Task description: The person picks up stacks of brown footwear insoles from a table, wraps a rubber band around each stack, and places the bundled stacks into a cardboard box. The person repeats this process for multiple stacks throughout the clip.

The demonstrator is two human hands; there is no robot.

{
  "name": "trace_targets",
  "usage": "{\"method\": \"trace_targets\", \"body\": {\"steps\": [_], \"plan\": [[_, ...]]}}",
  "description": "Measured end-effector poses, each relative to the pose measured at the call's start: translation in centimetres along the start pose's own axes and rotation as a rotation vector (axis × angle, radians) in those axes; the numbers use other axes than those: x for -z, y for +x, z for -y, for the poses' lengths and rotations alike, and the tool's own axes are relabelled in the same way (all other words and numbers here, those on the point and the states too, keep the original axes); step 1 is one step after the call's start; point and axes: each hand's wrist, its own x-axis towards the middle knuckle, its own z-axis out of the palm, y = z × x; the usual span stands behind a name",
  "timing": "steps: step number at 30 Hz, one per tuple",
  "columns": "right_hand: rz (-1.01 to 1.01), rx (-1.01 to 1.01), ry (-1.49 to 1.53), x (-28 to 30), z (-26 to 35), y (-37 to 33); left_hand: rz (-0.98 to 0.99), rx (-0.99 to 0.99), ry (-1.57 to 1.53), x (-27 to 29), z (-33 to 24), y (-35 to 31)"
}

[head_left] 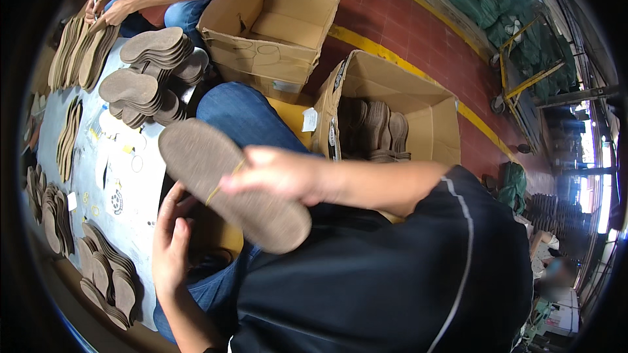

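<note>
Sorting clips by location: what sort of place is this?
Likely a shoe factory floor: stacked soles on a worktable, cartons of soles, a right hand holding a sole.

Two cardboard boxes (275, 59) (418, 117), one held sole (229, 183), several stacks of soles (147, 75).

Two brown cardboard boxes stand open on the red floor beyond the right hand (281, 173). The nearer cardboard box (418, 121) sits just past and to the right of that hand, flaps up, with brown soles stacked upright inside; a small white paper label (309, 119) hangs at its near left corner, and a white sticker (331, 136) runs down the same corner. The farther cardboard box (275, 59) stands well beyond the hand, towards another seated person, with a pale label (286, 86) low on its front wall.
</note>
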Motion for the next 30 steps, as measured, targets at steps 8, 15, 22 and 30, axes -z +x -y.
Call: {"method": "trace_targets", "body": {"steps": [8,15,22,30], "plan": [[-0.141,-0.196,-0.429,23.5,10.2,-13.5,-0.948,-0.128,0.284,15.8,10.6,3.1],[-0.475,-0.603,-0.774,35.3,0.1,-17.9,-1.208,-0.137,0.366,22.1,13.1,-1.3],[-0.493,-0.446,-0.57,37.2,-8.4,-14.5,-1.148,-0.143,0.559,21.5,12.0,-2.0],[-0.638,-0.188,0.182,37.6,-13.1,-8.3,-1.176,-0.15,0.566,20.8,10.7,-3.5]]}}
